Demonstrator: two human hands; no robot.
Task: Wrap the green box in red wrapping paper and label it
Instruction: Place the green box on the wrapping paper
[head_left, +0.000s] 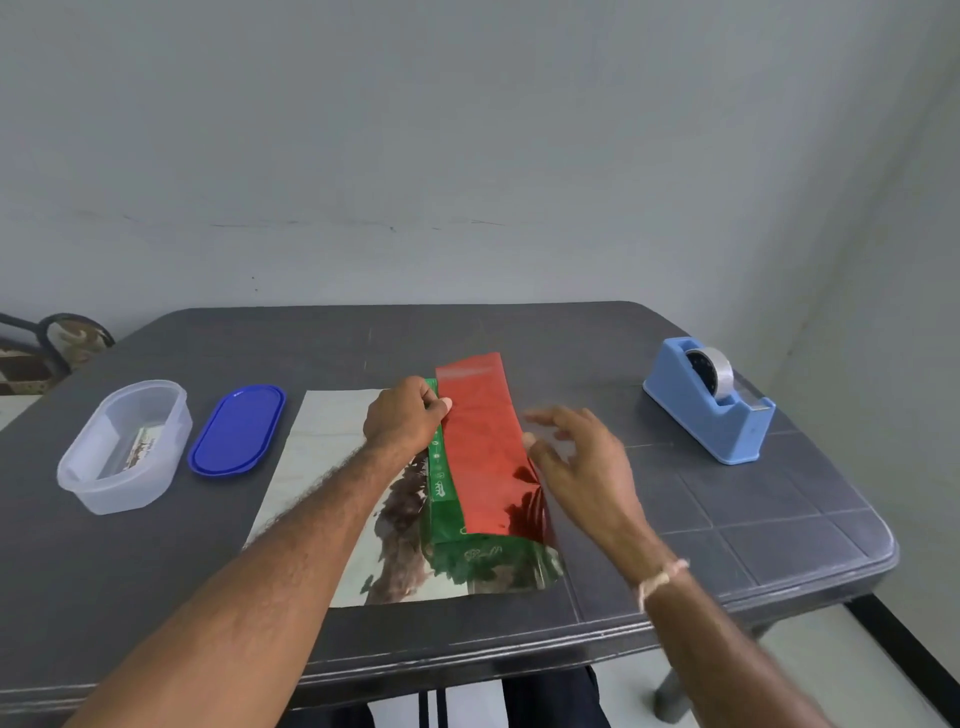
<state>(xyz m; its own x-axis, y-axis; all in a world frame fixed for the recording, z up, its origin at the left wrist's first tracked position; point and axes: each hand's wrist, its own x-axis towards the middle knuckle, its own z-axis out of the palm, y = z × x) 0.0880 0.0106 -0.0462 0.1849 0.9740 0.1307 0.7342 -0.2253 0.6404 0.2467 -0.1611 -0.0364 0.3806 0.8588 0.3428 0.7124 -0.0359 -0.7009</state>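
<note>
Left hand (405, 415) fingers pin the red wrapping paper (483, 447) on the green box (441, 499); right hand (576, 457) hovers open; keep the flap taut

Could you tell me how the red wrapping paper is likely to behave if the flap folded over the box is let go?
The red wrapping paper looks thin and glossy, so it is probably floppy and slippery. The left hand pins its edge on the green box, which suggests the flap would spring back if released. Its mirror-like underside shows creases, so it likely wrinkles or tears easily.
</note>
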